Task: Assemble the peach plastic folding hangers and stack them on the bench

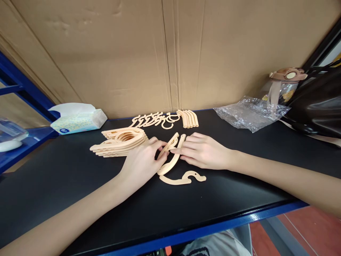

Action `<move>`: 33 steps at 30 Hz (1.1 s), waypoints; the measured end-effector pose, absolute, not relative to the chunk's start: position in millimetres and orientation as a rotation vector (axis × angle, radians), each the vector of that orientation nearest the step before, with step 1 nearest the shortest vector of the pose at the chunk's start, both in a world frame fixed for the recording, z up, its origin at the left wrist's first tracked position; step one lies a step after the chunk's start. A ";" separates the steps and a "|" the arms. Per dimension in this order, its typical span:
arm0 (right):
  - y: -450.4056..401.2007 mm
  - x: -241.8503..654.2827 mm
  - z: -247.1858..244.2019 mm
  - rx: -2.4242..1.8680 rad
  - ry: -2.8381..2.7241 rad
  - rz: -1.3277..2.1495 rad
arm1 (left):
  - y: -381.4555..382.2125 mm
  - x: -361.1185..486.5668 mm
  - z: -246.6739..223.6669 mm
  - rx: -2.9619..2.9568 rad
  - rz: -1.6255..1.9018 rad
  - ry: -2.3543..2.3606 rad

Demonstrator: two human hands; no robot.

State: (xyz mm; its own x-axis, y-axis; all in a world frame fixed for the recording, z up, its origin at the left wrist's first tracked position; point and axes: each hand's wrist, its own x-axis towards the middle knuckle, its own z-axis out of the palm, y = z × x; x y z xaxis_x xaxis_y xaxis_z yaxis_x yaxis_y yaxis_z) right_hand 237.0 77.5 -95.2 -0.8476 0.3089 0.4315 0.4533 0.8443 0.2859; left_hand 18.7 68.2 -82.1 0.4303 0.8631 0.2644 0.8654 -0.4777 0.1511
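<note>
My left hand [145,156] is closed on a thin beige plastic piece [168,145], which stands slanted between its fingertips. My right hand [201,151] has its fingers pressed together at a curved beige arm [176,156], its index fingertip reaching toward the piece in my left hand. Just below them, a loose curved arm [176,181] and a hook piece [194,174] lie on the black tabletop. A stack of folded beige hangers [122,142] sits beside my left hand. Where the fingertips meet the pieces is partly hidden.
Behind my hands lie several hook pieces [149,120] and a row of curved arms [188,118]. A tissue pack [78,119] stands at the back left. Crumpled clear plastic [249,112], a bottle [285,87] and a black bag [317,101] occupy the right.
</note>
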 end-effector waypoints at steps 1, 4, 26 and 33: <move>77.8 237.1 -95.5 -0.581 -2.627 -0.571 | 68.0 18.4 -82.3 -2.637 -0.480 -1.570; 78.9 237.6 -95.9 -0.615 -2.573 -0.582 | 67.3 17.5 -82.4 -2.596 -0.456 -1.476; 71.6 257.0 -58.6 -0.767 -2.851 0.483 | 63.5 13.2 -75.7 -2.572 -0.345 -1.441; 86.5 264.8 -65.6 -0.999 -2.758 0.126 | 62.3 13.6 -76.4 -2.560 -0.340 -1.401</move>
State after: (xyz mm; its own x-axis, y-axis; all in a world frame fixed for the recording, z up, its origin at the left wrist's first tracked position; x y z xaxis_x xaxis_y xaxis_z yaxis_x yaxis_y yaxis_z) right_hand 264.8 86.5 -65.6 -0.7499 0.6413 0.1624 0.6238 0.7672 -0.1490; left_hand 13.6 62.3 -76.4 0.5235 0.7990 0.2958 0.8458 -0.5294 -0.0667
